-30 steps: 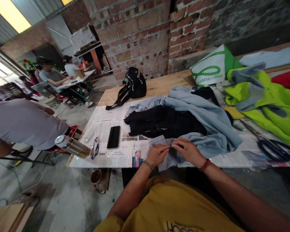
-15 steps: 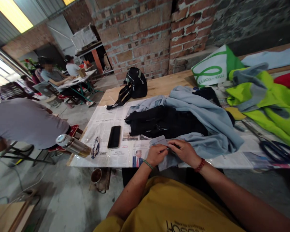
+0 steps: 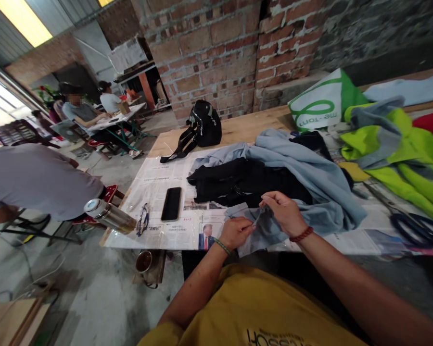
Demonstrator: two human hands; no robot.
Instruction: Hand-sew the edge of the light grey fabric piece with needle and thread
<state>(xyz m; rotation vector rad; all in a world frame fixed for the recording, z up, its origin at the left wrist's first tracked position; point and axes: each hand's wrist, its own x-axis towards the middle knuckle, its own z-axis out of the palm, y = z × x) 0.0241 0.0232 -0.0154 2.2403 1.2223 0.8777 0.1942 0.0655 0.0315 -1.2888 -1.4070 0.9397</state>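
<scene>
My left hand [image 3: 237, 232] is closed on a small grey piece of cloth [image 3: 237, 210], near the front edge of the table. One corner of the cloth sticks out above my knuckles, and more grey cloth hangs below. My right hand [image 3: 283, 211] is up to the right, thumb and forefinger pinched together. What lies in that pinch is too fine to make out; a faint pale line runs down from it toward my left hand. Beyond both hands lies a black garment [image 3: 252, 180] on a larger blue-grey garment [image 3: 296, 154].
Newspaper [image 3: 144, 180] covers the table. A phone [image 3: 171, 204], glasses [image 3: 143, 218] and a steel flask [image 3: 110, 216] lie left; large scissors [image 3: 393, 209] and a yellow-green garment [image 3: 404, 154] right. Behind are a black bag [image 3: 206, 125] and a green-white bag [image 3: 319, 103]. A person [image 3: 43, 182] sits nearby.
My right hand has moved up and to the right, away from my left hand, still pinched. My left hand stays near its place on the grey cloth.
</scene>
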